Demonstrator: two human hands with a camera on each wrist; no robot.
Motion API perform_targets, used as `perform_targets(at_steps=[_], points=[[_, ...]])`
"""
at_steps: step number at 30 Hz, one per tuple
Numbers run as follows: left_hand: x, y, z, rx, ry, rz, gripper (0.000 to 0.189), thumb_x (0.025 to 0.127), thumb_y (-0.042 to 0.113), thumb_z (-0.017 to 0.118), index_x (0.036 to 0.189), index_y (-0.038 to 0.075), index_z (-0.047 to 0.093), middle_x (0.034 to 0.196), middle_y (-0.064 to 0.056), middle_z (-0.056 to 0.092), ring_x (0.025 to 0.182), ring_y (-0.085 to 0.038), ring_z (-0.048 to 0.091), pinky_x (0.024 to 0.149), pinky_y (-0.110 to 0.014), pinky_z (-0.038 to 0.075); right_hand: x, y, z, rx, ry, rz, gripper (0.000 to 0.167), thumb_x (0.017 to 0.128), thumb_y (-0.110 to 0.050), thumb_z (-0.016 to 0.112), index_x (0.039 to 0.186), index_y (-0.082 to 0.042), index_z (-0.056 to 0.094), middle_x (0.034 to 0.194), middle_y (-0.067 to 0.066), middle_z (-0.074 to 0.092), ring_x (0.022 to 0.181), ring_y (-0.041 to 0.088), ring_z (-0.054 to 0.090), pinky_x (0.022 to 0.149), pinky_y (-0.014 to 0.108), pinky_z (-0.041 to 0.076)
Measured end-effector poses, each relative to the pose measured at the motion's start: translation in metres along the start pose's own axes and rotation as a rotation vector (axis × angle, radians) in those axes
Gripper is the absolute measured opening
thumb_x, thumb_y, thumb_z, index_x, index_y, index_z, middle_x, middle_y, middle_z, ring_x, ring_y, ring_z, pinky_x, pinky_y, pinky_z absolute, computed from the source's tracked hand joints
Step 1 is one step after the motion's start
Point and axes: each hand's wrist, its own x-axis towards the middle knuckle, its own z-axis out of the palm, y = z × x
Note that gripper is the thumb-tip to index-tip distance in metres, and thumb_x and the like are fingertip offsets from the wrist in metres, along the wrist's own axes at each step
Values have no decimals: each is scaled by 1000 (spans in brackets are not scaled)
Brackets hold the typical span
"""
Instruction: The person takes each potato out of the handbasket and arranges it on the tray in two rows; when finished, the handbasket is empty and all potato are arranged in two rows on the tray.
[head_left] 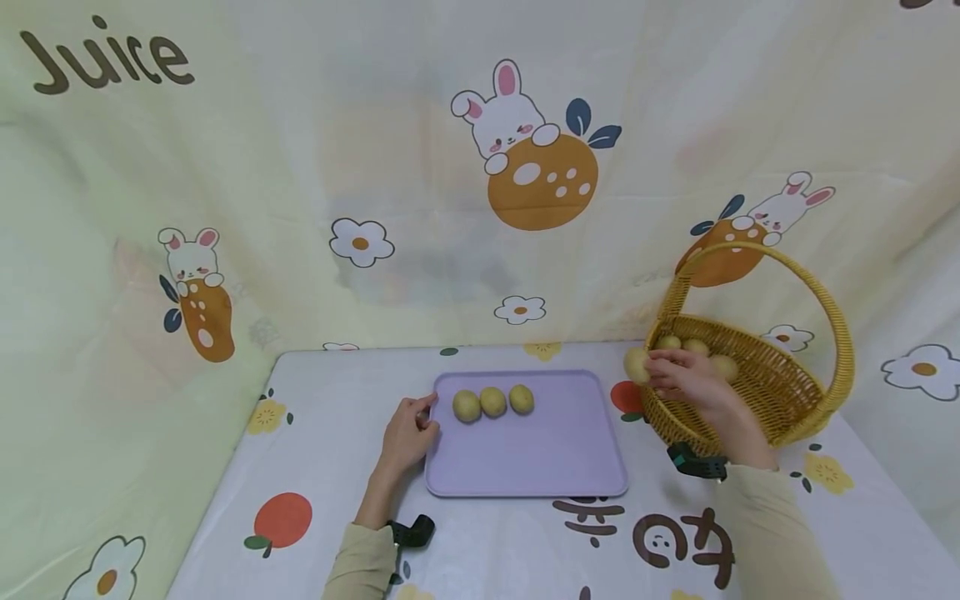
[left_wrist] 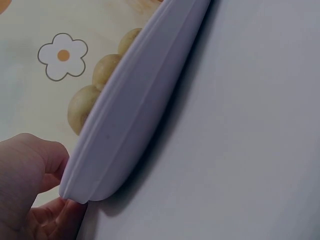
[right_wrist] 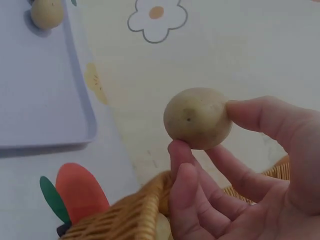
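My right hand pinches a potato between thumb and fingertips, held up just above the left rim of the wicker basket. Several more potatoes lie inside that basket, partly hidden by the hand. On the lilac tray, three potatoes sit in a row toward the far left corner. My left hand holds the tray's left edge, thumb and fingers bent at its rim; the left wrist view shows the fingers against the tray's side, some partly hidden.
The basket's tall arched handle rises on the right of the table. A patterned cloth covers the tabletop, and a printed curtain hangs right behind it. Tray and basket stand a short gap apart.
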Motion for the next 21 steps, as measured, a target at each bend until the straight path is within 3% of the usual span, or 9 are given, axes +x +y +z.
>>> perform_targets(at_steps=[7, 16, 21], points=[[1, -2, 2, 3, 6, 2, 51, 79, 7, 63, 130, 3, 64, 100, -9, 57, 73, -12, 51, 67, -30, 40, 4, -4, 16, -54, 58, -1, 63, 98, -29, 59, 142, 10, 38, 87, -11, 66, 83, 5, 64, 76, 25, 53], [0, -3, 2, 7, 11, 12, 51, 79, 7, 64, 129, 2, 64, 98, -9, 57, 72, -12, 50, 65, -29, 40, 14, -7, 42, -19, 59, -12, 55, 96, -24, 62, 136, 10, 46, 85, -10, 68, 83, 6, 65, 76, 25, 53], [0, -1, 1, 11, 11, 14, 50, 79, 8, 63, 129, 2, 64, 98, -9, 57, 73, -13, 50, 66, -29, 40, 21, -1, 56, 10, 57, 22, 54, 95, -22, 64, 136, 9, 47, 84, -9, 68, 79, 7, 65, 72, 26, 53]])
